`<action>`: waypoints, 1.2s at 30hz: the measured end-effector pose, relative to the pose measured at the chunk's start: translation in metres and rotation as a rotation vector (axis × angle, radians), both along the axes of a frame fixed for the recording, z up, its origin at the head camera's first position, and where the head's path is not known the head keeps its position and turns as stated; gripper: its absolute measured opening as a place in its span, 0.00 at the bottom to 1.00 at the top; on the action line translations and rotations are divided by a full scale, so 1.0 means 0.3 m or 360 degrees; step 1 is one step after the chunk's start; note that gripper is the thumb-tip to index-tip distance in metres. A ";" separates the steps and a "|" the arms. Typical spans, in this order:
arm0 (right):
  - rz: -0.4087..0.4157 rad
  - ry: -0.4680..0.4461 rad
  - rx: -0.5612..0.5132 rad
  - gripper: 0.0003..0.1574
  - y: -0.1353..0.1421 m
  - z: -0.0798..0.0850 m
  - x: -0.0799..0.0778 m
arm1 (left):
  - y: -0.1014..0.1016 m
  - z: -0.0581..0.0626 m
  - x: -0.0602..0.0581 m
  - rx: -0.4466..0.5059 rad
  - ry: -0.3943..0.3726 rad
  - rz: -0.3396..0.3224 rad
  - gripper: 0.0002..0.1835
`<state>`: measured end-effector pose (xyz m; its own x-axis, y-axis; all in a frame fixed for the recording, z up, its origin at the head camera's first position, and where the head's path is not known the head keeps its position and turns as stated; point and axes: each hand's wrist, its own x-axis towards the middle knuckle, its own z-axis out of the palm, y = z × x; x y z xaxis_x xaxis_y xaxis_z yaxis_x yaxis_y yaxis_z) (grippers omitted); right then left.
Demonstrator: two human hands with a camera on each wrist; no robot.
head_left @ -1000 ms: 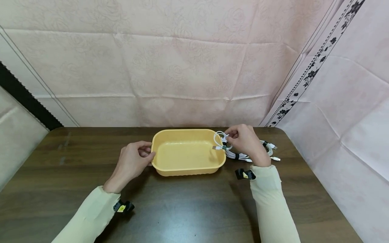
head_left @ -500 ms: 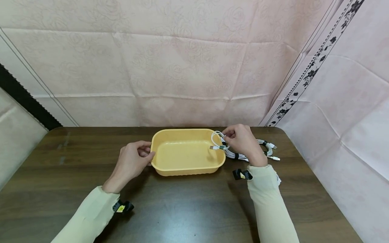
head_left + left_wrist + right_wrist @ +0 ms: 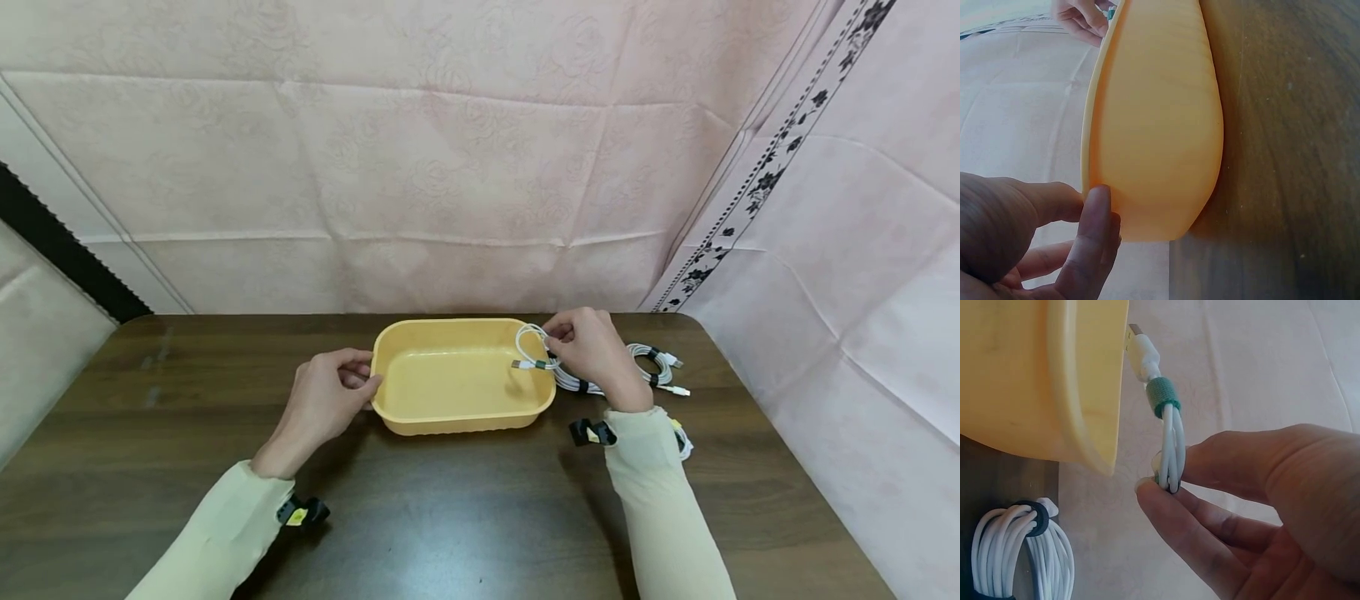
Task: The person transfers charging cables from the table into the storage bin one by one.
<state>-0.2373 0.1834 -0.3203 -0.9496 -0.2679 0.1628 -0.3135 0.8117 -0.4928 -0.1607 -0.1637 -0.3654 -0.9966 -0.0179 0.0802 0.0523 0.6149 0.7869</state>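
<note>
A yellow plastic basin (image 3: 442,383) stands near the back of the table, with nothing lying inside it. My left hand (image 3: 330,400) pinches its left rim between thumb and fingers, as the left wrist view shows close up (image 3: 1054,231). Over the right rim, my right hand (image 3: 592,350) pinches a small coiled white USB cable (image 3: 531,343). In the right wrist view a green strap (image 3: 1163,397) binds this cable near its plug. Part of the coil overhangs the basin's inside.
Right of the basin lie a coiled white cable with black ties (image 3: 573,382) and another such coil (image 3: 656,367). A further white coil (image 3: 682,442) is partly hidden behind the right sleeve. Patterned cloth (image 3: 450,167) hangs behind the table (image 3: 450,517).
My right hand has shifted slightly left, carrying the USB cable further over the basin. More of the coil beside the right sleeve now shows. My left hand stays at the rim.
</note>
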 end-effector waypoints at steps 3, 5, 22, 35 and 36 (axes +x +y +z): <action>-0.0003 0.0000 0.0002 0.10 -0.006 -0.004 -0.002 | -0.001 0.000 0.002 0.0004 -0.0003 -0.0002 0.20; -0.0005 0.0016 -0.0001 0.10 -0.011 -0.006 -0.002 | -0.001 0.000 0.002 0.0006 -0.0003 -0.0002 0.20; -0.0038 0.0081 -0.0043 0.08 -0.037 -0.026 -0.003 | 0.003 0.003 0.002 0.0012 -0.0007 -0.0004 0.19; -0.0082 0.0065 -0.0048 0.10 -0.068 -0.037 -0.008 | 0.008 0.008 0.000 0.0012 -0.0051 0.0011 0.21; -0.0086 0.0070 -0.0046 0.10 -0.070 -0.038 -0.008 | 0.007 0.008 0.000 0.0012 -0.0051 0.0013 0.21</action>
<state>-0.2396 0.1623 -0.3318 -0.9543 -0.2107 0.2119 -0.2914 0.8136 -0.5032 -0.1607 -0.1616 -0.3630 -0.9985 -0.0262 0.0481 0.0222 0.6092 0.7927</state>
